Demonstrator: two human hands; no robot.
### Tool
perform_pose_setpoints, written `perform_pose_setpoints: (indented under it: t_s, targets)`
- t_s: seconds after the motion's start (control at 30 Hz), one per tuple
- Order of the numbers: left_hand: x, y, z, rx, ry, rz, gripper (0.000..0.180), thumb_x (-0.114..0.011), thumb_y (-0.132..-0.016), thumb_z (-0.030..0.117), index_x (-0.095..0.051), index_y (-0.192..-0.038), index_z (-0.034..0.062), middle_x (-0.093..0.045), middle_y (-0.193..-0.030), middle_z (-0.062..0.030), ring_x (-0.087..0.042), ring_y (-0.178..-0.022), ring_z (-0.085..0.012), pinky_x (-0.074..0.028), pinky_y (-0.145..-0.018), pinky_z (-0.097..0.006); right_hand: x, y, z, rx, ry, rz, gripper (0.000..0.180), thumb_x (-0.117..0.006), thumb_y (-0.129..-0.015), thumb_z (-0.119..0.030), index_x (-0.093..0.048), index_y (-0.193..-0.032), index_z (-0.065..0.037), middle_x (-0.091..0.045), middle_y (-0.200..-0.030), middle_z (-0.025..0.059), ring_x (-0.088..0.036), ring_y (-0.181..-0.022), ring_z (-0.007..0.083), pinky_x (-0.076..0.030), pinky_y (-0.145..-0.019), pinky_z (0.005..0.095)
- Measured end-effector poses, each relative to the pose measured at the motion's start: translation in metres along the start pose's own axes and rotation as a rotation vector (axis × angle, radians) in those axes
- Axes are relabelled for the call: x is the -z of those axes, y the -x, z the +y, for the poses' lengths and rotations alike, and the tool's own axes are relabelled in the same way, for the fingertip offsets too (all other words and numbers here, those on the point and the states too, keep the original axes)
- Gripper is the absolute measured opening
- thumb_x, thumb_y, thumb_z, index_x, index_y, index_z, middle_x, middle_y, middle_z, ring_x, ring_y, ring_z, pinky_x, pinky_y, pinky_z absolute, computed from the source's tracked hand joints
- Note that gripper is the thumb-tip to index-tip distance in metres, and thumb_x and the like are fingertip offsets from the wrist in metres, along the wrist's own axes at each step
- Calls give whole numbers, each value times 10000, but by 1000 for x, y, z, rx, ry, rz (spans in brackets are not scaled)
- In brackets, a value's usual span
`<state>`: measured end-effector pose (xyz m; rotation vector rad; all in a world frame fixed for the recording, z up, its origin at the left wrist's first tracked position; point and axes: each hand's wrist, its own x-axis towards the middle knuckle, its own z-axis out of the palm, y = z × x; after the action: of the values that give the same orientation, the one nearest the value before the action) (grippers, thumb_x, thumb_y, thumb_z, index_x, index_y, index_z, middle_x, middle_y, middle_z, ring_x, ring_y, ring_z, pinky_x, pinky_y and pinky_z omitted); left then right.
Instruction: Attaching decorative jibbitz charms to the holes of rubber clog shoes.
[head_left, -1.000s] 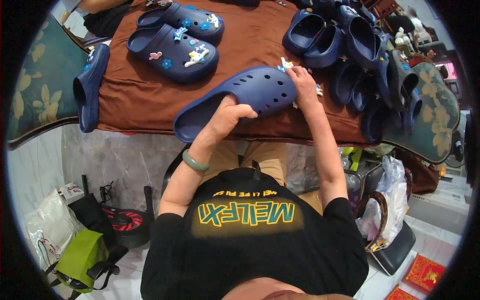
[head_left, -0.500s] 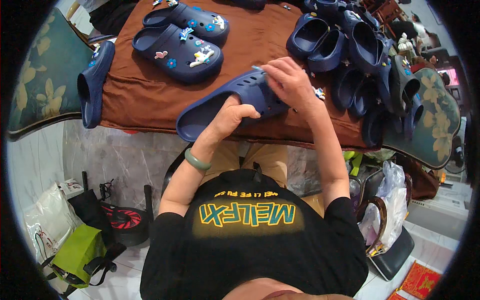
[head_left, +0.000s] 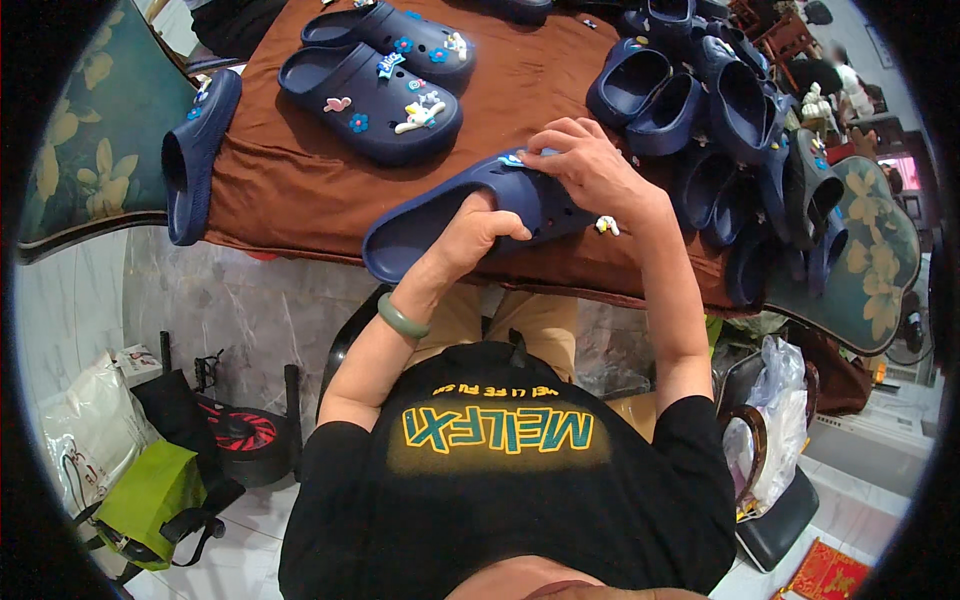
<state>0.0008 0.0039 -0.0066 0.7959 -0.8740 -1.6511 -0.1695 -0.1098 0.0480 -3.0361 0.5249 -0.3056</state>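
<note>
My left hand (head_left: pixel 468 236) grips a navy clog (head_left: pixel 405 232) near the table's front edge, its fingers inside the opening and the thumb over the upper. Against the top of that upper, my right hand (head_left: pixel 597 172) pinches a small blue-and-white shoe charm (head_left: pixel 512 159). Whether its stem sits in a hole is hidden by the fingers. A white cartoon charm (head_left: pixel 606 225) lies just below my right wrist. Beyond the held clog stands a navy clog with charms (head_left: pixel 375 105), a similar decorated clog (head_left: pixel 432 48) behind it.
The table bears a brown cloth (head_left: pixel 270 190). One clog (head_left: pixel 198 160) leans at its left edge; a heap of navy clogs (head_left: pixel 740 105) fills the right side. Patterned chair backs (head_left: pixel 95 150) flank the table. Below are a green bag (head_left: pixel 150 505) and a plastic bag (head_left: pixel 775 430).
My right hand has brought the charm down flat against the clog's upper. The white cartoon charm beside my wrist shows more fully. My view has shifted slightly.
</note>
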Motion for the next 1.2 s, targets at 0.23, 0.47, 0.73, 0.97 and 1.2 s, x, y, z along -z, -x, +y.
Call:
perform_pose_setpoints:
  t_s: [0.23,0.47,0.73,0.97,1.2]
  targets:
    - [9,-2,-2,36,-67,-37,500,-576,-667,36,-522,-1161,-16,-561,-1047,-49,-517,-982,-155,-419,-892,-269,3,-21,9,231,78,-211,328,-646,-656,-36,-693,-979,-71,-618,-1002,6,-532,-1024,182,-410,-876,321]
    - [11,-6,-3,35,-164,-203,449,-569,-698,56,-539,-1139,-25,-572,-1052,-35,-526,-958,-135,-432,-869,-267,-13,-6,17,168,-12,-252,343,-610,-665,2,-674,-998,-43,-610,-1020,45,-550,-1014,232,-454,-857,349]
    - [7,-3,-3,49,-160,-102,339,-572,-734,47,-611,-1064,-19,-618,-994,-27,-552,-912,-117,-436,-868,-267,-29,30,15,-164,-235,184,326,-594,-788,-13,-622,-1109,-66,-604,-1102,110,-590,-987,326,-478,-841,392]
    - [8,-6,-13,-69,-106,-19,363,-581,-716,7,-610,-1076,-34,-646,-999,-52,-588,-910,-132,-452,-866,-268,-48,129,9,-743,-362,376,261,-646,-848,-110,-617,-1104,-66,-603,-1036,130,-595,-924,310,-488,-788,363]
    - [-1,-11,-8,-116,-78,93,281,-609,-828,80,-620,-1085,-35,-643,-1037,-56,-579,-938,-121,-444,-878,-274,-81,147,-26,-733,-30,382,380,-703,-789,-147,-602,-1145,-58,-581,-1019,129,-553,-949,303,-480,-792,394]
